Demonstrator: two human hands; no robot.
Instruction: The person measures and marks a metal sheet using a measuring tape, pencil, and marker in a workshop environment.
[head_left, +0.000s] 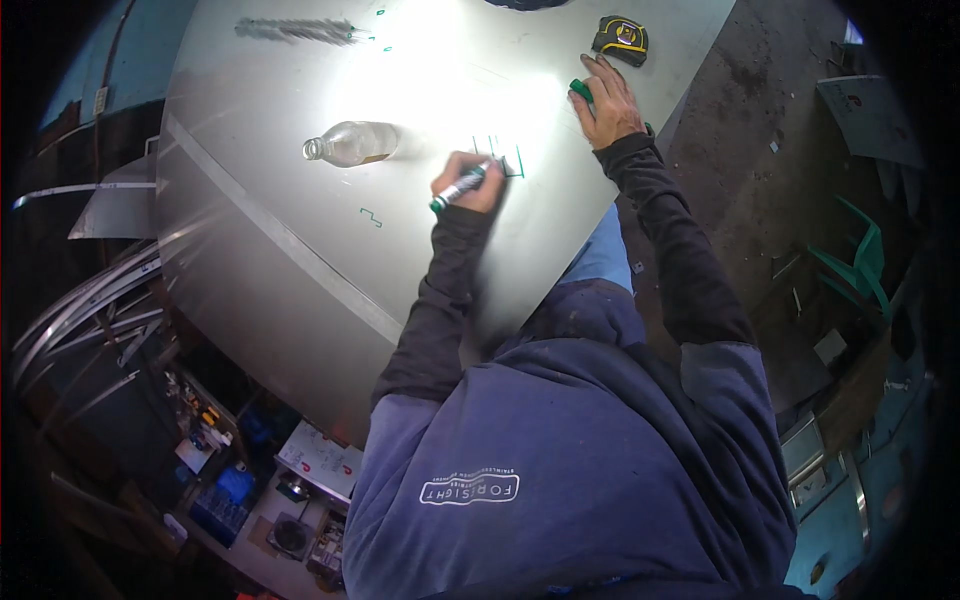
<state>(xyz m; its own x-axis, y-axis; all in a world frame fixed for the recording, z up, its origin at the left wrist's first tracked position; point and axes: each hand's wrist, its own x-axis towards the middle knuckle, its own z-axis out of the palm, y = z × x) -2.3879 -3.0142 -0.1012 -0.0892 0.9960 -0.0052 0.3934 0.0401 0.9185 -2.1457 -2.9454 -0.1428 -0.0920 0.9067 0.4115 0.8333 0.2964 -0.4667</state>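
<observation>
So far only a little of the marking looks done: on the big steel sheet point(300, 260) that serves as the desk, a small green zigzag mark point(371, 217) sits toward the near left, two tiny green ticks lie up by the far edge, and a boxy green outline point(505, 158) is partly drawn near the middle. Most of the sheet is bare metal, so I judge the layout work to be at an early stage.

Going from the left, a clear plastic bottle point(352, 143) lies on its side on the sheet, apart from both hands. Next to it, closer to the middle, the left hand point(470, 180) is clenched around a green marker point(458, 188), its tip down at the left side of the boxy outline, touching or nearly touching the metal. Further right, the right hand point(608, 103) rests flat on the sheet near its far right edge, fingers spread over a small green piece point(580, 90), probably the marker's cap; whether it pinches that piece I cannot tell. Just beyond its fingertips lies a yellow-and-black tape measure point(620, 38), near but untouched.
</observation>
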